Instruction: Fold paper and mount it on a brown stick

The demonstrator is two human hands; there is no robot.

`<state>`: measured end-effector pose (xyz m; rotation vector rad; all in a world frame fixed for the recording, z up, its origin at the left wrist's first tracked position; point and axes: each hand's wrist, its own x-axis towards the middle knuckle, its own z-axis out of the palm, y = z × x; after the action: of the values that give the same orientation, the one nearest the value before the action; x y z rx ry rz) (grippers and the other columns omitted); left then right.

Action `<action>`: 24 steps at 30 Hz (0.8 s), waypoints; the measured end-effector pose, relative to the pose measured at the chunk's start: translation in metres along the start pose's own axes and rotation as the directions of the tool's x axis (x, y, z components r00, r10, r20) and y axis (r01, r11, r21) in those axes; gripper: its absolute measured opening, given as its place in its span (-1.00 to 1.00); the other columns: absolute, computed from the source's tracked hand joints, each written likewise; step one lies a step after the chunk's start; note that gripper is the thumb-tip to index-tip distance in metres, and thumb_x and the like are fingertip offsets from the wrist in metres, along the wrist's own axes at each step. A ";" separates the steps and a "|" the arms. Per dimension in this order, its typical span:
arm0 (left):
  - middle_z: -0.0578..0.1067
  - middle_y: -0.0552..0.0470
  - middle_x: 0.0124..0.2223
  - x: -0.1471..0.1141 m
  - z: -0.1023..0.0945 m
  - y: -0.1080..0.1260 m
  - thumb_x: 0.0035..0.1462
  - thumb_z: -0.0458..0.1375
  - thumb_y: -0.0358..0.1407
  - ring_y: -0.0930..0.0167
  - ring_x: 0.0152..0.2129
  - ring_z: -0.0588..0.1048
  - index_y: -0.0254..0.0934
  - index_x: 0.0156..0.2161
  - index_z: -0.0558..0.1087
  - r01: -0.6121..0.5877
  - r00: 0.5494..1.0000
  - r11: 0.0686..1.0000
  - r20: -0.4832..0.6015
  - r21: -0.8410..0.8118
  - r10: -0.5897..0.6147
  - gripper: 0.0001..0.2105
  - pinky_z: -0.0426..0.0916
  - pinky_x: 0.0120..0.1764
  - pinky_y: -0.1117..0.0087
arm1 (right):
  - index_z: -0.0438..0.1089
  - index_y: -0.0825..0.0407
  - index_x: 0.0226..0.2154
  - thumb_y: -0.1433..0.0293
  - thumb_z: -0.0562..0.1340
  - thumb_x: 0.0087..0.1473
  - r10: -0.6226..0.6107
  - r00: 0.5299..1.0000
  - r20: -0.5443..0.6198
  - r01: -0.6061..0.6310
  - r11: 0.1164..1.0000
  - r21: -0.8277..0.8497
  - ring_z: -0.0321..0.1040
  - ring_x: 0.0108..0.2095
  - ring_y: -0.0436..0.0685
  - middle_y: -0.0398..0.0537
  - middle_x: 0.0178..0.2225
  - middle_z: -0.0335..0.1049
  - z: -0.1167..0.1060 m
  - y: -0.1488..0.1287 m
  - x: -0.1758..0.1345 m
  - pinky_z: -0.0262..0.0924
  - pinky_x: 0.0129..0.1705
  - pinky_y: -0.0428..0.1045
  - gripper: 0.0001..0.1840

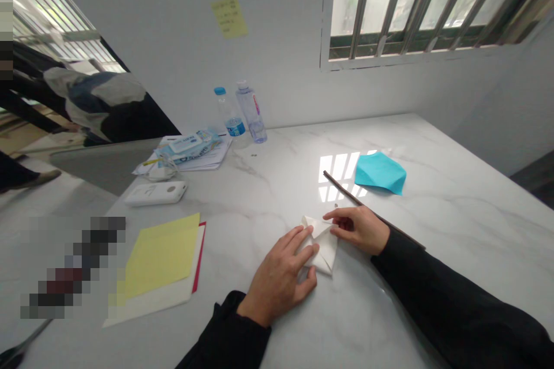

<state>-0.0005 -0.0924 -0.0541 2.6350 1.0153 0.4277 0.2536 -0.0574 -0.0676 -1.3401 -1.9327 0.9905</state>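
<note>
A white sheet of paper, folded into a small envelope-like shape, lies on the marble-patterned table before me. My left hand rests on its left side, fingers spread and fingertips pressing the paper against the tabletop. At the upper right of the paper, my right hand pinches the edge of a fold between thumb and fingers. A thin dark stick lies just beyond the right hand and runs back under the right forearm. Farther back sits a folded turquoise paper.
To the left lie yellow paper, with white and red sheets beneath, and a white power bank. Behind are a wipes pack on papers and two plastic bottles by the wall. A person is at far left.
</note>
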 end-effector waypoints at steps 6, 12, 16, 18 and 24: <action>0.24 -0.11 0.41 0.002 -0.001 0.001 0.13 0.18 -0.44 0.17 0.34 0.21 -0.19 0.11 0.43 0.002 1.000 1.000 0.009 0.000 -0.002 -0.59 0.20 0.35 0.01 | 0.61 0.02 -0.17 0.46 0.28 0.05 0.094 0.993 -0.069 -0.097 0.995 -0.033 0.39 -0.48 0.03 -0.12 -0.44 0.51 0.003 -0.004 0.002 0.29 -0.37 -0.05 -0.74; 0.13 -0.11 0.46 0.002 -0.002 0.002 0.14 0.17 -0.44 0.18 0.36 0.18 -0.19 0.09 0.43 0.010 1.000 1.000 0.003 0.002 -0.010 -0.61 0.19 0.35 0.05 | 0.62 -0.02 -0.18 0.42 0.30 0.08 0.166 0.984 -0.069 -0.172 0.980 -0.101 0.42 -0.48 0.05 -0.13 -0.46 0.54 0.001 -0.013 0.008 0.28 -0.36 -0.04 -0.75; 0.04 -0.10 0.49 0.002 -0.003 0.002 0.16 0.16 -0.45 0.20 0.38 0.14 -0.20 0.09 0.44 0.010 1.000 1.000 -0.001 -0.016 -0.010 -0.62 0.18 0.36 0.10 | 0.63 -0.03 -0.20 0.40 0.29 0.12 0.152 0.983 -0.106 -0.170 0.967 -0.188 0.44 -0.45 0.06 -0.12 -0.44 0.56 0.001 -0.011 0.010 0.27 -0.32 -0.03 -0.79; 0.04 -0.09 0.50 0.002 -0.003 0.002 0.16 0.17 -0.45 0.20 0.37 0.15 -0.19 0.08 0.44 0.011 1.000 1.000 -0.008 -0.019 -0.011 -0.62 0.19 0.35 0.11 | 0.62 -0.02 -0.21 0.41 0.28 0.13 0.114 0.988 -0.108 -0.136 0.962 -0.235 0.43 -0.45 0.07 -0.13 -0.44 0.55 0.002 -0.008 0.010 0.27 -0.31 -0.02 -0.80; 0.16 -0.08 0.45 0.001 -0.001 0.002 0.17 0.16 -0.43 0.19 0.35 0.21 -0.18 0.10 0.45 0.012 1.000 1.000 -0.012 0.002 -0.012 -0.62 0.21 0.34 0.07 | 0.46 0.03 0.09 0.52 0.29 0.10 -0.103 0.979 -0.178 0.034 0.934 -0.356 0.46 -0.24 0.16 0.01 -0.17 0.51 0.008 -0.006 0.009 0.40 -0.11 0.07 -0.53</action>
<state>0.0007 -0.0929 -0.0522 2.6303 1.0348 0.4403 0.2413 -0.0524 -0.0670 -1.4876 -2.0515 0.4701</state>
